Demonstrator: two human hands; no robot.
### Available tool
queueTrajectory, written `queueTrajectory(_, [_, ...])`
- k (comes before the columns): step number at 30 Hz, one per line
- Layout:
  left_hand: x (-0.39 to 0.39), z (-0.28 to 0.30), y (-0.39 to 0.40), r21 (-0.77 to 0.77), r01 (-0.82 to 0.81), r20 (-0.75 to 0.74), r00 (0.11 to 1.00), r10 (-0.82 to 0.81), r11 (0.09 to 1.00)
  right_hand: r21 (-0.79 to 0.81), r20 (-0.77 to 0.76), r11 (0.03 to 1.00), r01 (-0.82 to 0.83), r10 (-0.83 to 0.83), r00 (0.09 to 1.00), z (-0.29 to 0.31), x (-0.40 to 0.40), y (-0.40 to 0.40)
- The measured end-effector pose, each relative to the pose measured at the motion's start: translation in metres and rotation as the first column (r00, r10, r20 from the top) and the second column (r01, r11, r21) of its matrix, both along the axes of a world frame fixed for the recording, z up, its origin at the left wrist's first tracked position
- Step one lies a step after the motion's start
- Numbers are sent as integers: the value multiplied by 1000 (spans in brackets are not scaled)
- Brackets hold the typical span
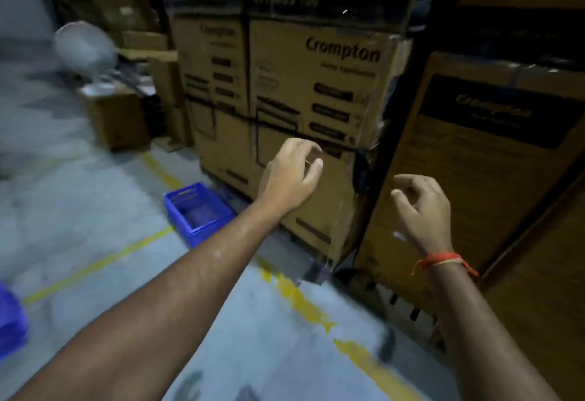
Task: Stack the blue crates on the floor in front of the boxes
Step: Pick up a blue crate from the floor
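Head view: both hands, left (289,175) and right (422,207), hang loosely curled and hold nothing above a blue crate (198,212) at frame centre-left, likely light, rigid plastic best gripped by its rim.

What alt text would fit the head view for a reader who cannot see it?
Two empty hands, left hand and right hand, reach out with loosely curled fingers toward stacked Crompton cardboard boxes. A blue crate sits on the floor at their base; another blue crate shows at the left edge.
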State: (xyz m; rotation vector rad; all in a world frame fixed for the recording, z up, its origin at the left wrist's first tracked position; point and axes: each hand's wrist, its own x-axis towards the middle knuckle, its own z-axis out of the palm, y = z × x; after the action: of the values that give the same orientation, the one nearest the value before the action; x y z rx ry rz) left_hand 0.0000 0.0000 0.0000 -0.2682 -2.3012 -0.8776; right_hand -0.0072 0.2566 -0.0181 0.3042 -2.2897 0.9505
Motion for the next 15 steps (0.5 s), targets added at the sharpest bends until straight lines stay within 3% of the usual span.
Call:
queueTrajectory(7, [29, -66, -68, -30, -264, 162, 950, 265, 964, 31, 191, 975, -219, 209, 959, -54, -29, -75])
queueTrajectory(15, [28, -108, -168, -41, -370, 310, 878, 364, 928, -55, 316, 909, -414, 409, 856, -110, -56, -203])
